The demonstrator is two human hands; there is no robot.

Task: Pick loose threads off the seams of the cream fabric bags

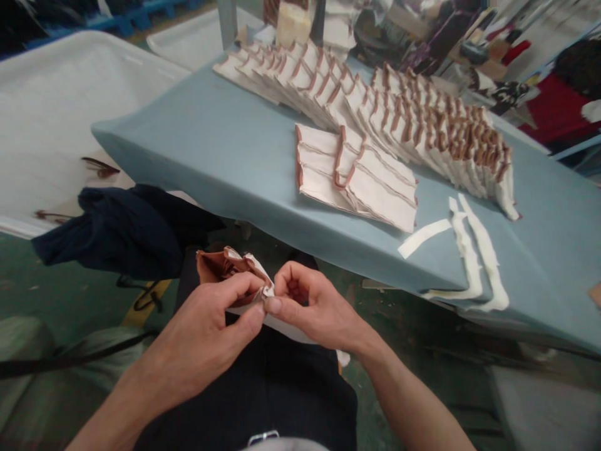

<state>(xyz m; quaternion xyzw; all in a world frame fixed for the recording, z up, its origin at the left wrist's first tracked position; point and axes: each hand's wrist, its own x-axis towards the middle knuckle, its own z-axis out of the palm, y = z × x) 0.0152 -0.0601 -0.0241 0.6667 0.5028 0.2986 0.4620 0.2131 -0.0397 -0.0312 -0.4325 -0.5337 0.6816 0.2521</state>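
A white and brown fabric piece (213, 266) lies over my lap, its brown side folded open at the upper left. My left hand (201, 332) pinches its edge between thumb and forefinger. From the right, my right hand (312, 304) closes thumb and fingers on the same edge, the fingertips of both hands almost touching. Beyond my hands, a few flat white pieces with brown edging (380, 188) overlap on the blue-grey table (188, 138). Behind them stretch long overlapping rows of similar pieces (399, 119).
White strips (488, 263) hang at the table's near edge on the right. A large white bin (84, 81) stands at the left, with dark blue cloth (126, 225) below it. Assorted goods crowd the table's far side, near a metal post (228, 22).
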